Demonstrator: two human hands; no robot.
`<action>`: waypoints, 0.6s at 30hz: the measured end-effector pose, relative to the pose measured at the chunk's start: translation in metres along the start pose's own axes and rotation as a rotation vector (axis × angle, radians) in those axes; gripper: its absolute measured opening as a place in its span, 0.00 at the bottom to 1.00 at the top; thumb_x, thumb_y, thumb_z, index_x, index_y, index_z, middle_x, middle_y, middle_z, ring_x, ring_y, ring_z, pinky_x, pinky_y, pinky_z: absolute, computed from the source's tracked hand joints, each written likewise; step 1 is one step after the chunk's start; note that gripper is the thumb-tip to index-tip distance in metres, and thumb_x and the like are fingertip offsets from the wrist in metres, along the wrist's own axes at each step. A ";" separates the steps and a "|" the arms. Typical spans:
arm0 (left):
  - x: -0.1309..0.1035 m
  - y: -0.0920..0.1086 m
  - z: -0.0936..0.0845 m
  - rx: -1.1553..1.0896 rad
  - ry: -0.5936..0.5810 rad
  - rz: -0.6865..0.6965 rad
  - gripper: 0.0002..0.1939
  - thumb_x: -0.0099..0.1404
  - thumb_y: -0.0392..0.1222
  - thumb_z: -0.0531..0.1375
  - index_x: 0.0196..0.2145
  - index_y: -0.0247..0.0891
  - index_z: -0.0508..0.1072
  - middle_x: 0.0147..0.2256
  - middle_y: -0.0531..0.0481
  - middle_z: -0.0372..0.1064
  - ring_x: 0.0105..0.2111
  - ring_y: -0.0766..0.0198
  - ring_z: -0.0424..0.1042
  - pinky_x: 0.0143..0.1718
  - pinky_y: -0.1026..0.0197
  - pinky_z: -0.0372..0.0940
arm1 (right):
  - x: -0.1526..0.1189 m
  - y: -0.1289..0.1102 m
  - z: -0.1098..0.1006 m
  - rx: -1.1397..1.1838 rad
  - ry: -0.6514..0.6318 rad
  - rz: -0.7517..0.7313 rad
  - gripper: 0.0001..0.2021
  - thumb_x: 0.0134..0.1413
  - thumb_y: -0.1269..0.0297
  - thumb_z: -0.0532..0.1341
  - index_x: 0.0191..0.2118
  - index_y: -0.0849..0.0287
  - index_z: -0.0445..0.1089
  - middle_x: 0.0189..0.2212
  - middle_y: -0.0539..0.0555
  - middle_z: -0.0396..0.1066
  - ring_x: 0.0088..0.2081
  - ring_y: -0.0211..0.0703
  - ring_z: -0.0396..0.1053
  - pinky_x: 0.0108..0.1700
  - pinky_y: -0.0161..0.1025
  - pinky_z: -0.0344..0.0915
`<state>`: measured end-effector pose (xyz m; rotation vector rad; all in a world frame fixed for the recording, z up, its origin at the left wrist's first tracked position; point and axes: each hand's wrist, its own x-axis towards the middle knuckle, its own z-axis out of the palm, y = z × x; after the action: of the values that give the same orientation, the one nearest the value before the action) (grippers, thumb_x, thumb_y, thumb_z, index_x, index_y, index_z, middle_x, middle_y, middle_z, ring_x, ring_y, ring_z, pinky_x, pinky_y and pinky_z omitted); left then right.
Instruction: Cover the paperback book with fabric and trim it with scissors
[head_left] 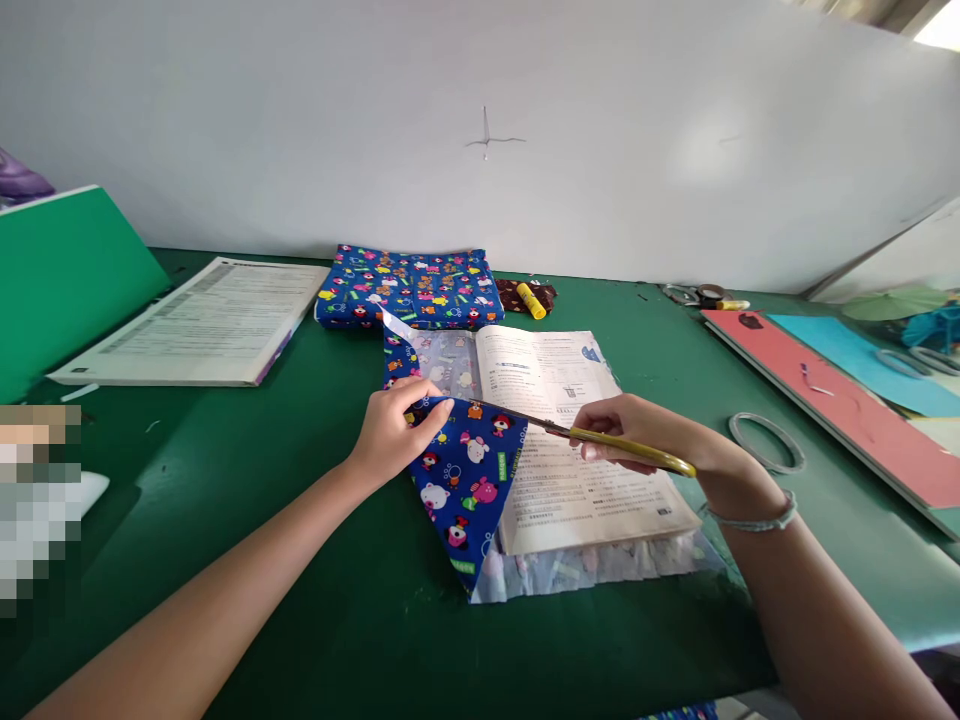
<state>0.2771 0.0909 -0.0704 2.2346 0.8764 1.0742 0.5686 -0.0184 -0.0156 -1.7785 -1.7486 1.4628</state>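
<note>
An open book lies on a sheet of blue cartoon-patterned fabric, whose pale underside shows along the book's front edge. The left part of this fabric is folded over toward the book. My left hand pinches the fold between thumb and fingers. In my right hand is a pair of scissors with yellow handles. Their blades point left and lie along the upper edge of the folded fabric, near my left fingertips. Whether the blades are parted is hard to see.
Behind the book sits a folded bundle of the same blue fabric, beside a yellow glue stick. A printed book lies at left near a green board. At right are a tape ring and a pink folder.
</note>
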 end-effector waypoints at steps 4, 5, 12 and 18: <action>0.000 0.000 0.000 -0.002 -0.002 -0.002 0.11 0.63 0.42 0.58 0.24 0.38 0.67 0.25 0.53 0.66 0.28 0.65 0.67 0.36 0.62 0.61 | -0.001 0.000 0.000 -0.003 -0.003 0.003 0.18 0.50 0.49 0.65 0.36 0.60 0.70 0.20 0.46 0.62 0.15 0.27 0.54 0.14 0.27 0.50; 0.000 0.000 0.000 -0.002 -0.003 -0.005 0.11 0.63 0.42 0.58 0.24 0.38 0.67 0.25 0.53 0.66 0.28 0.65 0.67 0.35 0.62 0.61 | -0.001 0.000 0.000 -0.003 -0.002 0.003 0.18 0.50 0.49 0.65 0.36 0.60 0.70 0.20 0.46 0.62 0.15 0.27 0.54 0.14 0.27 0.50; 0.001 0.002 0.000 -0.008 -0.015 -0.021 0.12 0.63 0.43 0.57 0.23 0.39 0.66 0.24 0.54 0.65 0.27 0.65 0.66 0.34 0.62 0.61 | 0.000 -0.002 0.000 0.006 0.001 0.019 0.17 0.49 0.50 0.65 0.36 0.60 0.71 0.20 0.46 0.62 0.15 0.26 0.54 0.14 0.27 0.50; 0.001 0.002 -0.001 -0.004 -0.017 -0.025 0.12 0.63 0.44 0.57 0.24 0.39 0.66 0.24 0.54 0.65 0.27 0.65 0.65 0.32 0.62 0.60 | 0.001 -0.001 -0.001 0.021 -0.001 0.035 0.17 0.49 0.49 0.65 0.36 0.60 0.71 0.20 0.46 0.63 0.14 0.26 0.55 0.14 0.28 0.52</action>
<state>0.2777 0.0900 -0.0679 2.2204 0.8913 1.0428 0.5681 -0.0172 -0.0147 -1.8077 -1.7047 1.4898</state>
